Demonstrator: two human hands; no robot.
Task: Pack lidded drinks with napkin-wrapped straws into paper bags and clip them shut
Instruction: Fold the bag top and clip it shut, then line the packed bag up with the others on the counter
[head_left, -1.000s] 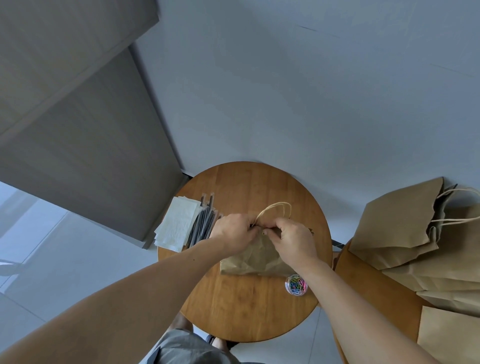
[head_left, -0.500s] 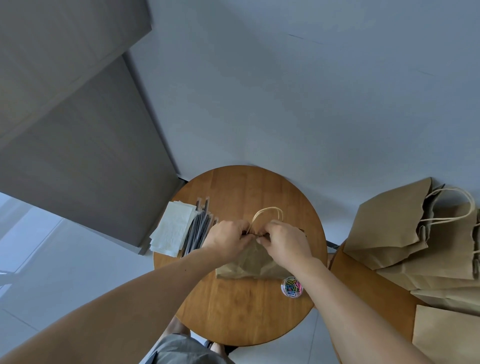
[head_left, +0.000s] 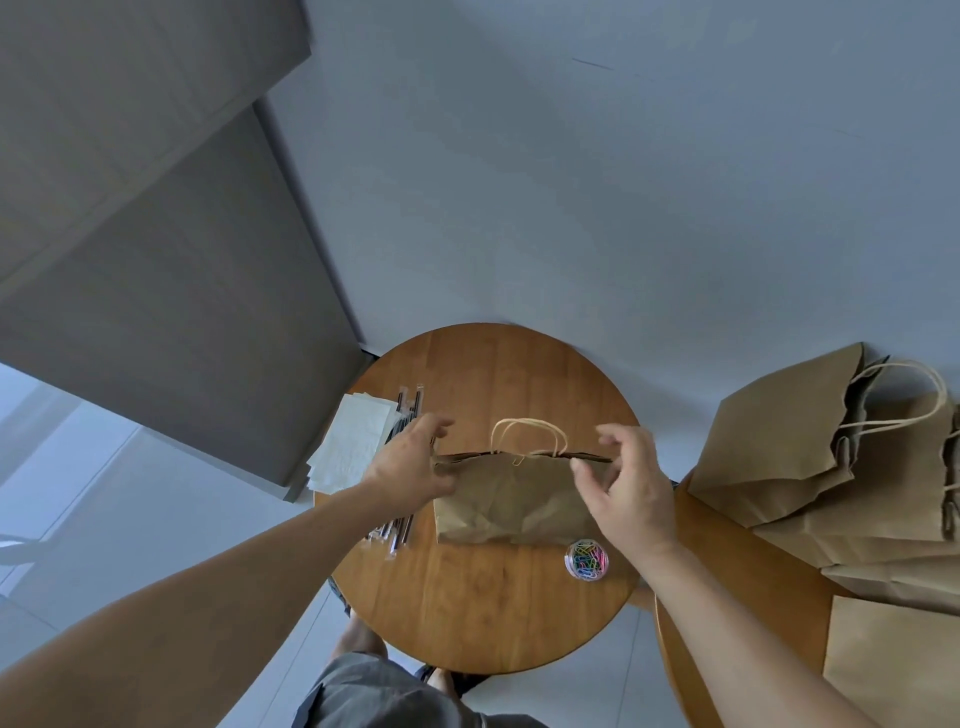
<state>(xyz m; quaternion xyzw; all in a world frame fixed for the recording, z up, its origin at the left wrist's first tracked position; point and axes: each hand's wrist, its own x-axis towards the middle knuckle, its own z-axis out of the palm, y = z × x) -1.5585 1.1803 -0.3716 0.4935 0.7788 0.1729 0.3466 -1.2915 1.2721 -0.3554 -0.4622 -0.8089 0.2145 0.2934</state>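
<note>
A brown paper bag (head_left: 509, 501) with twine handles stands in the middle of the round wooden table (head_left: 483, 603). Its top edge is pressed flat, and a yellow paper clip (head_left: 518, 460) sits on the middle of that edge. My left hand (head_left: 410, 465) is at the bag's left end, thumb against the front face and fingers spread above the edge. At the bag's right end is my right hand (head_left: 626, 486), its thumb in front and its curled fingers above the edge with a gap between. Neither hand grips the bag. What is inside the bag is hidden.
A stack of white napkins (head_left: 353, 447) and several wrapped straws (head_left: 402, 410) lie at the table's left edge. A small clear tub of coloured paper clips (head_left: 587, 558) stands by the bag's front right corner. More paper bags (head_left: 779, 441) rest on a second table (head_left: 727, 577) at right.
Both hands were together at the middle of the bag's top edge, working on it. They have let go and moved apart to the two ends, leaving a clip on the edge.
</note>
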